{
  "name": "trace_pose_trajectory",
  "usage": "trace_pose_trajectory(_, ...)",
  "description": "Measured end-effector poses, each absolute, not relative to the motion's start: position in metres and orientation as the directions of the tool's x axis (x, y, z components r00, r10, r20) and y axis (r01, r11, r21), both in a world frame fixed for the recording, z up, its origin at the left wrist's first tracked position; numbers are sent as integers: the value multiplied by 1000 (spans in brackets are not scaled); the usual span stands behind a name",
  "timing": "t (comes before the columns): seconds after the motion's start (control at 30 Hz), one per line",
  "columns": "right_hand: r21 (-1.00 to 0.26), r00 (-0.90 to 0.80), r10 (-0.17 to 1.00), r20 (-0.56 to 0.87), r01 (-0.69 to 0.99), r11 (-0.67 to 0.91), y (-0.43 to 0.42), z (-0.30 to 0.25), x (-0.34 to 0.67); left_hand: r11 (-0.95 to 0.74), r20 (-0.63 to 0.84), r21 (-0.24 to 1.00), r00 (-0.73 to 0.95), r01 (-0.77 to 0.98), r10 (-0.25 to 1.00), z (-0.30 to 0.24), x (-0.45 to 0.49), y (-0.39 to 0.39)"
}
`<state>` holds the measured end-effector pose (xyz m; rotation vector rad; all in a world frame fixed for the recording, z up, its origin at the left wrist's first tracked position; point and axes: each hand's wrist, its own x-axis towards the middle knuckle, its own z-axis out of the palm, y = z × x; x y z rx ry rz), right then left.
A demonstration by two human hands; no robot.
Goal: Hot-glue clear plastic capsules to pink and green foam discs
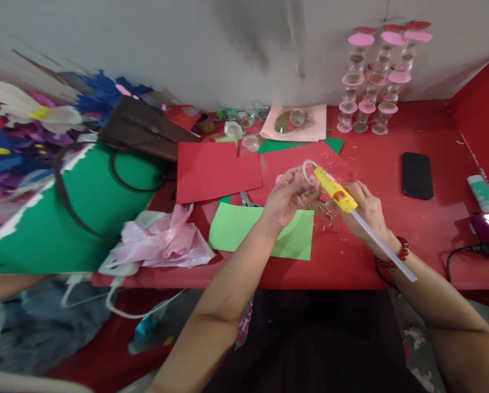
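Note:
My right hand (365,210) is closed around a yellow hot glue gun (335,190). A long translucent glue stick (386,246) juts from the gun's rear, over my wrist. The gun's nozzle points up and left, at the rim of a small clear plastic cup (310,170). My left hand (287,197) grips this cup with bent fingers, which partly hide it. Beneath my hands lie a light green paper sheet (238,228) and a red paper sheet (293,164) strewn with thin scraps. Scissors (247,200) lie left of my left hand, partly covered by paper.
Stacked clear cups with pink discs (366,106) stand at the back right. A black phone (417,174) and a glue bottle (484,194) lie farther right. A brown bag (146,128), a pink plastic bag (168,240) and a green board (92,202) occupy the left.

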<state>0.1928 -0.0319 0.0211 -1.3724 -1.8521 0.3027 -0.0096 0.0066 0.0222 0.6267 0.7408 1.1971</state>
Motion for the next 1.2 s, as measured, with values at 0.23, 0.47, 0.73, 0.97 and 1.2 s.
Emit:
trace_pose_trajectory(0.23, -995, 62, 993, 97, 35, 95, -17, 34, 202, 235, -176, 713, 156, -661, 972, 27, -11, 6)
trace_pose_trajectory(0.47, -961, -204, 974, -101, -233, -148, -15, 43, 204, 410, -345, 580, 243, -704, 906, 31, -23, 13)
trace_pose_trajectory(0.73, -928, -272, 945, -182, -269, -257, -13, 44, 202, 344, -346, 660, 137, -668, 928, 30, -19, 12)
trace_pose_trajectory(0.97, -917, -271, 948, -169, -309, -252, -13, 42, 201, 231, -206, 611, 130, -758, 970, 33, -16, 10)
trace_pose_trajectory(1.2, -984, -159, 987, -17, -174, -45, -21, 37, 196, 198, -148, 714, 131, -672, 980, 28, -11, 8)
